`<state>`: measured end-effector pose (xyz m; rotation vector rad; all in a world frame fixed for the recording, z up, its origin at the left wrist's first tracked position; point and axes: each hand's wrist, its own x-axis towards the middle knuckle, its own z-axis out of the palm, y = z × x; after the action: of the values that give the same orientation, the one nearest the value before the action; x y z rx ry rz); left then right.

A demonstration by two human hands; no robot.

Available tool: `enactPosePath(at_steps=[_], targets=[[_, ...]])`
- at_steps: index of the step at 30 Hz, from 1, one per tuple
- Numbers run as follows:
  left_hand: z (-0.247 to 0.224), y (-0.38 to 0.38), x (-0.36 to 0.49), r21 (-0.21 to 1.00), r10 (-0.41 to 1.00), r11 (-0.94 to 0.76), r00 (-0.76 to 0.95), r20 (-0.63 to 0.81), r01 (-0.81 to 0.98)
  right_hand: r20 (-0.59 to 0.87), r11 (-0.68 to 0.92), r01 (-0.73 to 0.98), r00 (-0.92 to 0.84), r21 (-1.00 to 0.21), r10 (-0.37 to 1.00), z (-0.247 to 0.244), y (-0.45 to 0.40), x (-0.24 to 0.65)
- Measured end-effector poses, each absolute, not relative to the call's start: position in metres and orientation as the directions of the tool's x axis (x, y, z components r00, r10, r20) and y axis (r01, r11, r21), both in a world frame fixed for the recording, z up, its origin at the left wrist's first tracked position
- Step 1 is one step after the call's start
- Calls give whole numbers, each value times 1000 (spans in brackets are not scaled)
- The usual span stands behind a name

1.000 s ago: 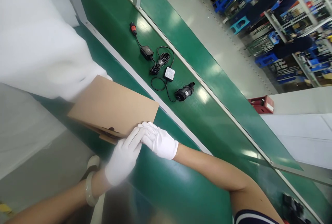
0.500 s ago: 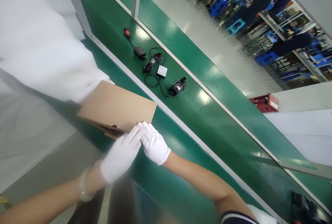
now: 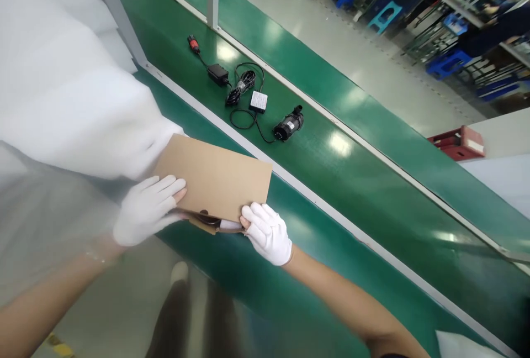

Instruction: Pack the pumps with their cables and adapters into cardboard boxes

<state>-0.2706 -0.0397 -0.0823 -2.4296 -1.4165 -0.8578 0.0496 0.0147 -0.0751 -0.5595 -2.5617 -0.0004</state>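
A brown cardboard box (image 3: 219,175) lies at the near edge of the green bench, its lid almost down. Through a gap at its front edge, something dark and something pale show inside; I cannot make out what. My left hand (image 3: 149,209), in a white glove, grips the front left corner, fingers on the lid and thumb lower. At the front right corner, my gloved right hand (image 3: 267,233) has its fingers curled round the edge of the lid. Both thumbs are largely hidden.
Beyond a pale rail lies a black pump (image 3: 289,124) with a coiled cable (image 3: 240,87), a white-labelled box (image 3: 258,101) and a red-and-black connector (image 3: 193,43). White foam sheets (image 3: 83,82) pile up on the left. A red crate (image 3: 457,143) stands right; people sit farther off.
My left hand has moved left, from beside my right hand to the box's left corner. The right hand has taken hold of the right corner. The view has shifted.
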Motion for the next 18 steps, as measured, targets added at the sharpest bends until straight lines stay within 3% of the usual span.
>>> enactPosePath(at_steps=[5,11,14,18], targets=[[-86,-41,-271,74,705,-539,401,585,839,398,890,443,-801,-107,447,-46,-2,30],[-86,-38,-267,82,681,-545,384,623,835,178,871,491,-854,-32,488,-39,4,-18],[-89,-37,-261,91,667,-537,355,655,839,186,854,520,-839,0,511,-51,13,-17],[-93,-36,-253,122,668,-501,294,683,857,257,872,482,-834,-88,488,-50,12,-9]])
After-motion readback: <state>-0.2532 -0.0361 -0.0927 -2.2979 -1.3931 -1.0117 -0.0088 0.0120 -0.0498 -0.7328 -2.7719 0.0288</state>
